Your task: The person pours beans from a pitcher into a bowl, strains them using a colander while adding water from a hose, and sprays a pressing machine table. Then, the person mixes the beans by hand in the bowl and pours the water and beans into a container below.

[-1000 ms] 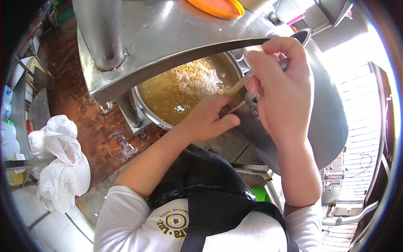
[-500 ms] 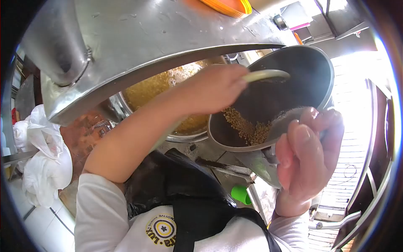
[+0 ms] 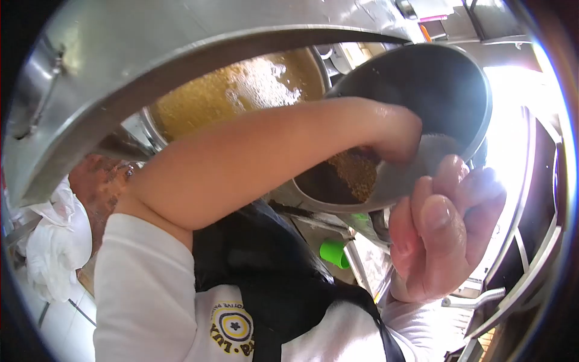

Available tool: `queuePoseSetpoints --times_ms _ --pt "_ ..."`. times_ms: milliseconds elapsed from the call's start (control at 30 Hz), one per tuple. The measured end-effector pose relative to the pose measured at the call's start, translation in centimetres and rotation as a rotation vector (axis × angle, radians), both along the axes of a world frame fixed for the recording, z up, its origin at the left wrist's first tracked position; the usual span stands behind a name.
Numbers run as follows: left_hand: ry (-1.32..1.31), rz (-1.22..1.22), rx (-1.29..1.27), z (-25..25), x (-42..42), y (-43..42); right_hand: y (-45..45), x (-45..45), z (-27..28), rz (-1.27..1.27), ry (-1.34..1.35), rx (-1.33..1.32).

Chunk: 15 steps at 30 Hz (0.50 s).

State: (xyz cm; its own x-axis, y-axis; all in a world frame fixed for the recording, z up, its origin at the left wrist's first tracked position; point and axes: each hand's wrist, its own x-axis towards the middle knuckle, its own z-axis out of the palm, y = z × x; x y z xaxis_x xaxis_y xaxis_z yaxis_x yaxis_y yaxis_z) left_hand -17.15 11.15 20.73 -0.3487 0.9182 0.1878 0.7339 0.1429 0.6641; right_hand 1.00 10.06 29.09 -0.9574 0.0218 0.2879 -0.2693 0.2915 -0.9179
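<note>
A large dark grey metal pot [image 3: 446, 84] is tilted, its mouth facing me. Brown grains [image 3: 356, 175] lie inside it, beside a greyish wet-looking patch [image 3: 431, 154]. My left hand [image 3: 395, 133] reaches deep into the pot from the left, its fingers curled and mostly hidden. What it holds cannot be made out now. At the pot's near right rim is my right hand [image 3: 446, 235], fingers and thumb curled closed over the edge, wet-looking. Left of the pot, partly behind my left forearm, stands a wide metal pan [image 3: 322, 66] of yellowish, frothy liquid [image 3: 205, 96].
A metal counter [image 3: 199, 18] with a thick edge overhangs the pan. White cloth or plastic [image 3: 57, 253] hangs at lower left. Below the pot is a green cup [image 3: 333, 253]. A metal rail frame [image 3: 525, 229] runs down the right side.
My left hand has moved right and down into the pot. The pale curved piece it held is now out of sight. My right hand stays at the rim; the view has shifted slightly.
</note>
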Motion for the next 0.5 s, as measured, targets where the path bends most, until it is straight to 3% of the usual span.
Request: queuePoseSetpoints --times_ms 133,200,333,400,500 --pt "-0.153 0.073 0.089 1.4 0.4 -1.5 -0.2 0.3 -0.7 -0.027 -0.015 -0.011" --pt "-0.234 -0.054 0.133 1.2 0.7 -1.5 -0.4 0.5 -0.9 0.002 -0.031 -0.044" --pt "-0.051 -0.080 -0.058 1.1 0.4 -1.1 -0.4 0.4 -0.9 0.081 -0.024 -0.010" --pt "-0.111 -0.005 0.208 0.0 0.1 -0.2 0.0 0.1 -1.0 0.114 -0.029 -0.001" --pt "-0.144 0.011 0.206 -0.2 -0.3 0.6 0.2 -0.5 -1.1 0.166 0.000 0.142"
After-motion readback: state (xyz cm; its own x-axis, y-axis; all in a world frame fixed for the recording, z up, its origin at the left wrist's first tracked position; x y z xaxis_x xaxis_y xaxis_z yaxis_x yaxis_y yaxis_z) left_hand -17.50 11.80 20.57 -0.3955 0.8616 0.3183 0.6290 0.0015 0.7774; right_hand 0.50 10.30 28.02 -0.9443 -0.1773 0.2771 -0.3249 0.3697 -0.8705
